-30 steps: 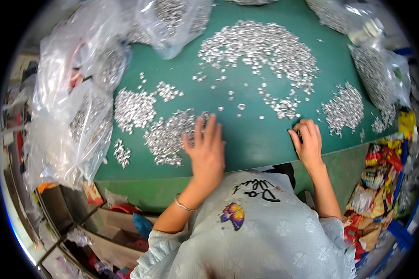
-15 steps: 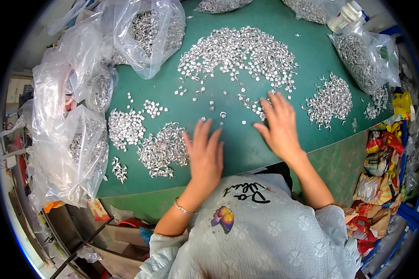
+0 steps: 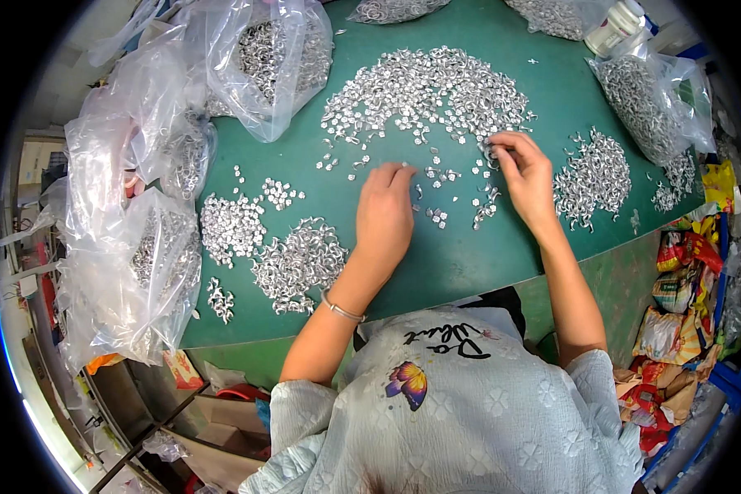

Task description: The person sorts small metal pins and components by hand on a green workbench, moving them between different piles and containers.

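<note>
The left hand [image 3: 384,214] lies flat and open on the green table [image 3: 461,263]; the right hand [image 3: 525,174] pinches small metal pieces at the big pile's [image 3: 424,90] four o'clock edge. A careless sweep could scatter loose pieces into the sorted heap [image 3: 298,265].

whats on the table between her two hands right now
In the head view, a few loose small silver metal pieces lie scattered on the green table between the left hand and right hand; otherwise bare green surface.
</note>
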`<action>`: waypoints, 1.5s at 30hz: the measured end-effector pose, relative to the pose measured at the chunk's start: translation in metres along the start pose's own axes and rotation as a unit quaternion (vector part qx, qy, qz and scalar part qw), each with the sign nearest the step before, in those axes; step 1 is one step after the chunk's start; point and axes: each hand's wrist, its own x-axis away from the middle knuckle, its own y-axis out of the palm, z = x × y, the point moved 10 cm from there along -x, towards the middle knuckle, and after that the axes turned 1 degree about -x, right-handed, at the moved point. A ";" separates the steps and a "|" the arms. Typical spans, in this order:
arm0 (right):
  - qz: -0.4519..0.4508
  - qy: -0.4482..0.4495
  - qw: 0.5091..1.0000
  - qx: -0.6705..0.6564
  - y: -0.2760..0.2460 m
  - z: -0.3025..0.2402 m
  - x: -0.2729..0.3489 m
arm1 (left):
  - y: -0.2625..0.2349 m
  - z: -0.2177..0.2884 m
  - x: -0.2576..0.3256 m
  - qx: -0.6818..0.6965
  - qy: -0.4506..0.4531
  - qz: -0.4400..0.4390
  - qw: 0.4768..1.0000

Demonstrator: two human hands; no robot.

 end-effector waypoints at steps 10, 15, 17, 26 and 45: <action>-0.114 -0.108 0.953 0.259 0.018 -0.039 0.080 | -0.006 0.004 0.030 -0.101 0.006 -0.027 0.994; -0.115 -0.137 0.977 0.112 0.022 -0.041 0.088 | -0.002 0.029 0.040 -0.006 -0.004 -0.055 0.998; -0.035 -0.104 0.983 0.144 0.001 -0.037 0.075 | 0.008 0.047 0.047 -0.004 0.021 -0.072 0.997; -0.058 -0.127 0.964 0.226 0.007 -0.042 0.066 | 0.001 0.011 0.043 -0.059 -0.036 -0.059 0.996; -0.082 -0.118 0.958 0.247 0.009 -0.048 0.094 | -0.004 0.022 0.048 -0.001 -0.019 0.006 1.000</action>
